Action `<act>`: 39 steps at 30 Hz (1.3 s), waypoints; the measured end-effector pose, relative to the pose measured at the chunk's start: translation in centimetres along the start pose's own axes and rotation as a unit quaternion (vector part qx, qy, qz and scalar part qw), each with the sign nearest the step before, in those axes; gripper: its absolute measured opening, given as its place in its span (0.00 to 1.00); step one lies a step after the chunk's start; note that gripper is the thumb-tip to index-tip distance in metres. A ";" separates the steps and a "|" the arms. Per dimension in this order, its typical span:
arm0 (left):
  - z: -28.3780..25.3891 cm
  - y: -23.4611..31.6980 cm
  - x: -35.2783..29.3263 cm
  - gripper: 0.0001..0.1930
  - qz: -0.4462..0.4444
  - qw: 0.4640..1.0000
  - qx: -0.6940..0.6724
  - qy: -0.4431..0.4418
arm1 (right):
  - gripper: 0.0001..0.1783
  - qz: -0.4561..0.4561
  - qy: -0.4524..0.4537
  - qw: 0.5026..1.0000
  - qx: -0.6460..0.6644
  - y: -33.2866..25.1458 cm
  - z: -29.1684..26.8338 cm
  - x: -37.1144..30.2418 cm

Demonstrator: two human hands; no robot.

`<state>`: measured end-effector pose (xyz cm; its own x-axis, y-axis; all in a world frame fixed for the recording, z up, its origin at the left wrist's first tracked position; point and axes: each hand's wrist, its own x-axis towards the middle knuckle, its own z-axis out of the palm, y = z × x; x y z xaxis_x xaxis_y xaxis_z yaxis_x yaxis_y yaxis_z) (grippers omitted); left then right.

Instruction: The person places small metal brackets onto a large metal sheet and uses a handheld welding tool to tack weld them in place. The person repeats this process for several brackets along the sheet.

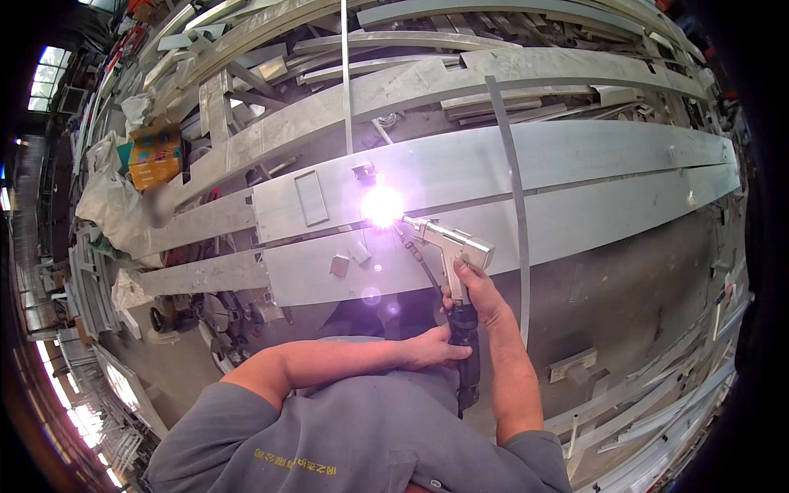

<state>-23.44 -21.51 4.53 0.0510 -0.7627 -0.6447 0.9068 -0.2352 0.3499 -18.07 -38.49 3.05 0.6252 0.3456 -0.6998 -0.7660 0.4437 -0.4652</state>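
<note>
My right hand [479, 292] is closed round the grip of a silver handheld welding gun [456, 245]. Below it, my left hand [431, 348] is wrapped round the thick black cable sleeve [466, 349] at the gun's base. A white-violet flash [382, 205] burns at the nozzle and hides the spot under it. The nozzle points at the inner edge of the far grey metal panel [600, 156]. Just beyond the flash stands a small metal piece [362, 171]. A thin black hose [423, 263] runs from the nozzle toward my body.
The near metal panel [575, 222] lies alongside, with small metal pieces [339, 265] on it. A rectangular outline [311, 198] shows on the far panel. A long bar [511, 164] crosses both; a thin one [346, 82] stands left. Metal stock [394, 82] and a yellow box [156, 156] lie beyond.
</note>
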 end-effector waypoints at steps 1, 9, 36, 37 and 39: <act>0.0 -0.1 0.0 0.20 -0.004 1.000 0.002 0.001 | 0.26 0.000 0.002 1.000 -0.003 0.0 0.1 -0.1; 0.3 0.2 -0.8 0.24 -0.035 0.999 0.015 -0.011 | 0.25 -0.010 0.018 1.000 -0.001 0.5 0.7 -0.7; -12.4 8.5 -29.7 0.21 0.183 0.963 0.197 0.036 | 0.09 -0.477 0.246 0.830 0.153 -8.4 23.9 -2.7; -15.0 8.0 -31.3 0.20 0.175 0.948 0.252 0.083 | 0.10 -0.445 0.230 0.840 0.209 -5.7 24.2 -1.1; -19.2 5.9 -34.5 0.19 0.147 0.930 0.297 0.156 | 0.13 -0.350 0.232 0.853 0.311 -0.6 25.6 1.9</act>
<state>-11.82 15.01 15.79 0.4630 -0.6568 -0.5952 0.4471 -0.4067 0.7967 -12.62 -16.91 15.90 0.6603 -0.4836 -0.5746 0.0881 0.8096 -0.5803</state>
